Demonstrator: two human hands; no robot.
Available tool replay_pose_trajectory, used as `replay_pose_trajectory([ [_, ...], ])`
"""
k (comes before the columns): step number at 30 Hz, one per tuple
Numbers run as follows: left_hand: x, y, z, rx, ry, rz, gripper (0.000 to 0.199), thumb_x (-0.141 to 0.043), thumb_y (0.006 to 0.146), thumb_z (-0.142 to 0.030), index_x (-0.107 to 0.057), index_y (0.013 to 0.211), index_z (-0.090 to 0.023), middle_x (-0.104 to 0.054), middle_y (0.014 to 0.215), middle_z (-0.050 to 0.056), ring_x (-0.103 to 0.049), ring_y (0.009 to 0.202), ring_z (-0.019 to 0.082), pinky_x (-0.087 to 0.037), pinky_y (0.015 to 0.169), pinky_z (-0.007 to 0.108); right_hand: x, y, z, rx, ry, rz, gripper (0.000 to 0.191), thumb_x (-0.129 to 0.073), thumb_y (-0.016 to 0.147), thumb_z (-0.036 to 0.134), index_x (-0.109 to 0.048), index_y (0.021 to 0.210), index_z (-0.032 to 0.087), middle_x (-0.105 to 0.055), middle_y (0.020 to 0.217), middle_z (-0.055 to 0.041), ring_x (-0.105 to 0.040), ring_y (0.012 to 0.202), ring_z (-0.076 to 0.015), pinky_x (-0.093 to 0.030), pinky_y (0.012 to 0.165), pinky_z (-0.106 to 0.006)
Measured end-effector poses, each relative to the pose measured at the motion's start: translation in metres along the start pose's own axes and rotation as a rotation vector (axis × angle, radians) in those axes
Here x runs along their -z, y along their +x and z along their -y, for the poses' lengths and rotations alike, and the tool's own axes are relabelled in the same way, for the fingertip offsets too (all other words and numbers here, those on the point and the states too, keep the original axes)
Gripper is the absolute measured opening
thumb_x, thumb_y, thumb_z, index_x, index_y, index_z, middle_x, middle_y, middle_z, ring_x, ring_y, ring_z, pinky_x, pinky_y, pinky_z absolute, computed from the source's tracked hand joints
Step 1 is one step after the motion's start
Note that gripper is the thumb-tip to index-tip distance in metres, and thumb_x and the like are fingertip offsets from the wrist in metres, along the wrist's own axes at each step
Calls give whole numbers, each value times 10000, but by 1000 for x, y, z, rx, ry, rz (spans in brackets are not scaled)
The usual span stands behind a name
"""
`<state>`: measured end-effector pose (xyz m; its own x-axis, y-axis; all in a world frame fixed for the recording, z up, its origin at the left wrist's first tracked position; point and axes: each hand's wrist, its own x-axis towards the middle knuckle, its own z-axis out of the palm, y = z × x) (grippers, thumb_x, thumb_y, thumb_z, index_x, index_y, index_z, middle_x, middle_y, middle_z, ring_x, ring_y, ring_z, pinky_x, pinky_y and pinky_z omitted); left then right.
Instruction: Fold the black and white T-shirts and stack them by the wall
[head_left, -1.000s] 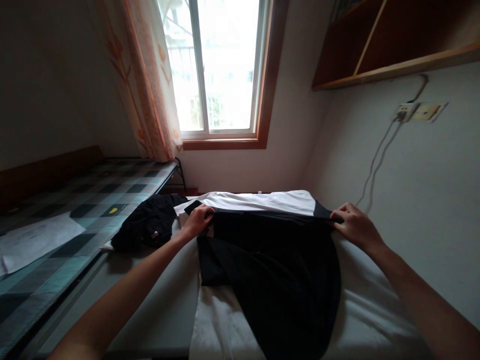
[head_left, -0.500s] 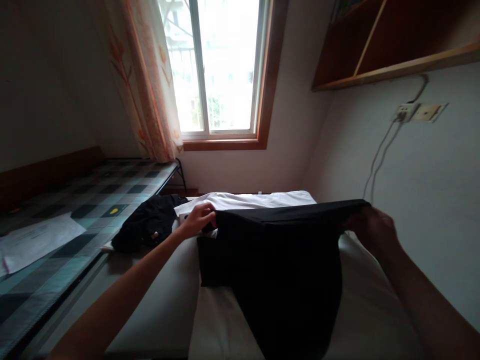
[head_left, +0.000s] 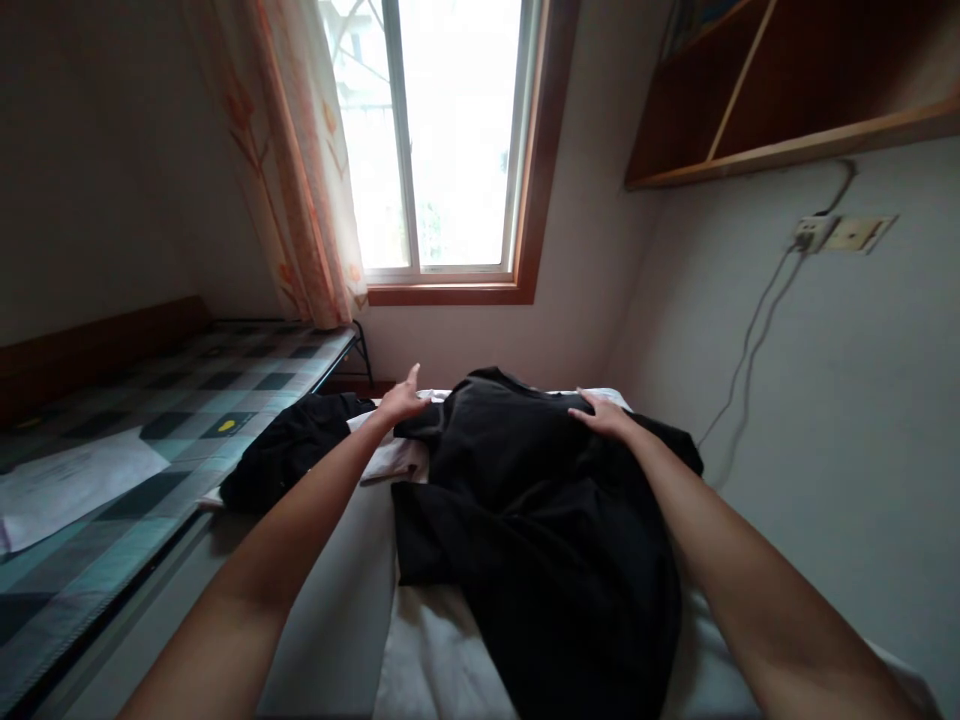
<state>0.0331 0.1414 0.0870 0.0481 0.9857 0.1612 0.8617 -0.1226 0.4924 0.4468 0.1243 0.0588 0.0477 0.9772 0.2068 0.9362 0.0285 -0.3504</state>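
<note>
A black short-sleeved shirt (head_left: 540,480) lies spread over white cloth (head_left: 442,640), with folds across its middle. My left hand (head_left: 405,400) is at the far left edge of the shirt, by a sleeve, with one finger pointing up; some of its fingertips are hard to make out. On the far right part of the shirt rests my right hand (head_left: 604,414), fingers apart and flat on the fabric. Left of the shirt sits a bunched black garment (head_left: 296,445), beside a small white folded cloth (head_left: 390,460).
A checked mattress (head_left: 255,375) on a metal-framed bed stands to the left, with a paper sheet (head_left: 82,480) on it. On the right are a wall, a socket (head_left: 814,235) with hanging cables, and a wooden shelf (head_left: 802,140) above. A curtained window (head_left: 457,150) is ahead.
Both hands have let go of the black shirt's raised edge, and it has dropped onto the white cloth. My right hand has moved left onto the fabric; my left hand went slightly up.
</note>
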Motion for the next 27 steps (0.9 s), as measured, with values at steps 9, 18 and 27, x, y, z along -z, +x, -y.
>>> replay_pose_trajectory([
  [9, -27, -25, 48, -27, 230, 147, 305, -585, 820, -406, -716, 1024, -220, -719, 1085, 88, -658, 977, 242, -472, 803, 286, -18, -26, -64, -25, -232, 16, 485, -454, 920, 430, -601, 1298, 164, -574, 1358, -146, -541, 1232, -292, -423, 1028, -405],
  [18, -32, -3, 29, 0, 373, 13, 230, -572, 836, -329, -743, 905, -192, -682, 1114, 134, -621, 1069, 272, -460, 901, 329, 23, -20, -99, -165, -326, 46, 244, -575, 785, 253, -764, 932, 205, -726, 1040, -114, -672, 959, -264, -506, 813, -335],
  [27, -65, 27, 2, -173, 171, 108, 357, -529, 844, -211, -683, 1162, -256, -691, 1196, 38, -632, 1077, 194, -460, 915, 238, -15, 29, -36, -281, 299, 116, 382, -600, 815, 200, -653, 1186, 124, -750, 941, -102, -699, 678, -167, -545, 631, -253],
])
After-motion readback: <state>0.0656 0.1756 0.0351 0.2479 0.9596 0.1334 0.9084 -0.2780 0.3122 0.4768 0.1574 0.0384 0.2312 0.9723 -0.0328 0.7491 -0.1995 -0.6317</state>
